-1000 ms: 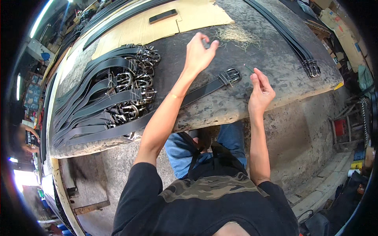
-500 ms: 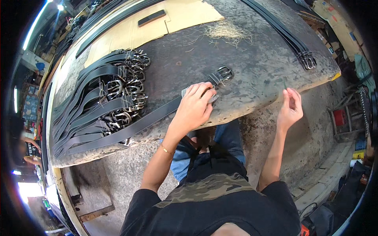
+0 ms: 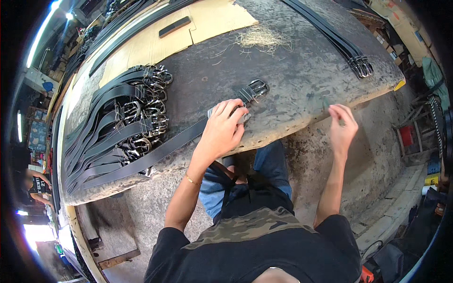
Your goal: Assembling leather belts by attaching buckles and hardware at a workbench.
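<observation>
1. The left hand (image 3: 222,129) presses the black belt (image 3: 155,151) flat mid-frame on the tabletop (image 3: 302,94), fingers closed over it; keep that firm.
2. The right hand (image 3: 342,127), at right, pinches something too small to identify; work close to the buckle (image 3: 257,88).

The person wears a black short-sleeved shirt with a camouflage panel across the upper back, and blue jeans. A thin gold bracelet circles the wrist of the left hand (image 3: 222,133). The right hand (image 3: 342,127) is bare, both forearms uncovered.
</observation>
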`<control>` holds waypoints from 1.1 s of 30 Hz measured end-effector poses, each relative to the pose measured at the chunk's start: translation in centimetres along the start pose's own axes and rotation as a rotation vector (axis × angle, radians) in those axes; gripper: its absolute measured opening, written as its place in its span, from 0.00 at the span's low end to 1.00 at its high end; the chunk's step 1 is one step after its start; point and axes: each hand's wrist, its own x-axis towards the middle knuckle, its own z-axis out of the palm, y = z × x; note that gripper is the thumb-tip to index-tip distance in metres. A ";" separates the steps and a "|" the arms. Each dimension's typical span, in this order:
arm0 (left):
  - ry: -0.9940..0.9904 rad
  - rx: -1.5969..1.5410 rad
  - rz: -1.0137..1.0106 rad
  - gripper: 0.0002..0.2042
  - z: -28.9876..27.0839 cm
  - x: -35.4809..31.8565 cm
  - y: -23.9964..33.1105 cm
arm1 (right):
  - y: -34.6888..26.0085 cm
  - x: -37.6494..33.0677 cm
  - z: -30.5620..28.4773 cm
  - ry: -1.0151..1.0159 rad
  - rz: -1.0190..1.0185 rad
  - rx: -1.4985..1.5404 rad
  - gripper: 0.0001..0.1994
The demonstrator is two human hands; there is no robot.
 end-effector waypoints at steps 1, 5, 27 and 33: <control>-0.019 -0.026 -0.005 0.15 -0.1 -0.2 0.1 | 0.7 0.0 -0.3 -0.001 0.001 0.005 0.03; -0.031 -0.064 -0.012 0.13 -0.5 0.2 0.5 | 4.7 -0.1 -1.9 0.159 0.450 0.947 0.12; 0.119 0.044 -0.007 0.18 2.6 5.6 -2.3 | 1.9 -6.1 -1.5 0.125 0.613 0.815 0.05; 0.228 0.035 0.176 0.05 3.4 5.2 -2.6 | 0.0 -8.4 -1.7 0.133 0.666 0.789 0.05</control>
